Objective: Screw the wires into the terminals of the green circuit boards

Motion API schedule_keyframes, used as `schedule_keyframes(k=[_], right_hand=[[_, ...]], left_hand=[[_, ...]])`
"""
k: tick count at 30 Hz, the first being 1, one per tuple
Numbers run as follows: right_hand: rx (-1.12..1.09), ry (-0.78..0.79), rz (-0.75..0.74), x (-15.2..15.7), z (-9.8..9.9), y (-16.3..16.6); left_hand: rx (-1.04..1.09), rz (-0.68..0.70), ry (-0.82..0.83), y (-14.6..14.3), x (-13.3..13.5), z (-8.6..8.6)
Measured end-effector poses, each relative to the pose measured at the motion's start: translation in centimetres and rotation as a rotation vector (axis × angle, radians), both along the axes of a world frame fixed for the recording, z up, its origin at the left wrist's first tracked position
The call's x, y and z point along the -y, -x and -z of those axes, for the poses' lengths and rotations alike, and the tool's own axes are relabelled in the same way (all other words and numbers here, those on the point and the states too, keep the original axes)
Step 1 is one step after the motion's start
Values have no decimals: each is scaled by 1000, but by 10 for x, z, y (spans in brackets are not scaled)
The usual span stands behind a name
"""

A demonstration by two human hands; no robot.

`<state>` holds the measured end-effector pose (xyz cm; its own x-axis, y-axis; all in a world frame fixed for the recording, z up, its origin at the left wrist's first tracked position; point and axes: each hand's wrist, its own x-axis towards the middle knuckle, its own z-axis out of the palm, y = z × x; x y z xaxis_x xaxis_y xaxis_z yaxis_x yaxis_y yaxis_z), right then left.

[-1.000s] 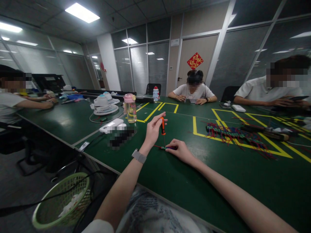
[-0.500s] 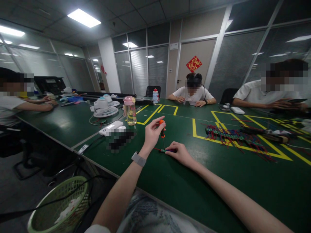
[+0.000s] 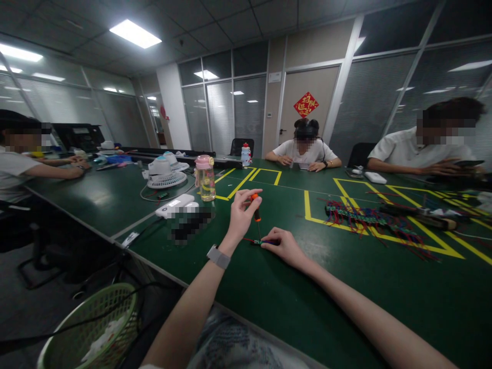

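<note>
My left hand point(image 3: 240, 215) pinches the orange handle of a small screwdriver point(image 3: 255, 207), held upright with its tip pointing down. The tip meets a small green connector with red wires point(image 3: 257, 242) lying on the green table point(image 3: 269, 297). My right hand point(image 3: 283, 246) is closed on that connector and presses it to the table. A grey watch sits on my left wrist point(image 3: 218, 256).
A pile of red, green and blue wire assemblies point(image 3: 365, 215) lies inside yellow tape lines to the right. A pink-lidded bottle point(image 3: 205, 177), white fans point(image 3: 165, 173) and a white box stand to the left. Three other people sit around the table. A green basket point(image 3: 92, 328) stands on the floor.
The view has shifted slightly. My left hand's fingers have moved a little on the screwdriver handle; both hands stay in the same place on the connector.
</note>
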<state>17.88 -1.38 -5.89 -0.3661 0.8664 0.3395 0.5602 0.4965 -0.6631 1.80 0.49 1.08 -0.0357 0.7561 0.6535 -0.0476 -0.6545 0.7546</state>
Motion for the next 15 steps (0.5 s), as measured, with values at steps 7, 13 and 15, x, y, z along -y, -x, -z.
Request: schedule_keyframes(k=[7, 13, 15], right_hand=[[5, -15, -3, -2, 3, -1], [-5, -3, 2, 0, 2, 0], [-8, 1, 0, 0, 1, 0]], left_hand=[[43, 67, 54, -1, -1, 1], [80, 160, 66, 0, -3, 2], [104, 217, 102, -1, -3, 3]])
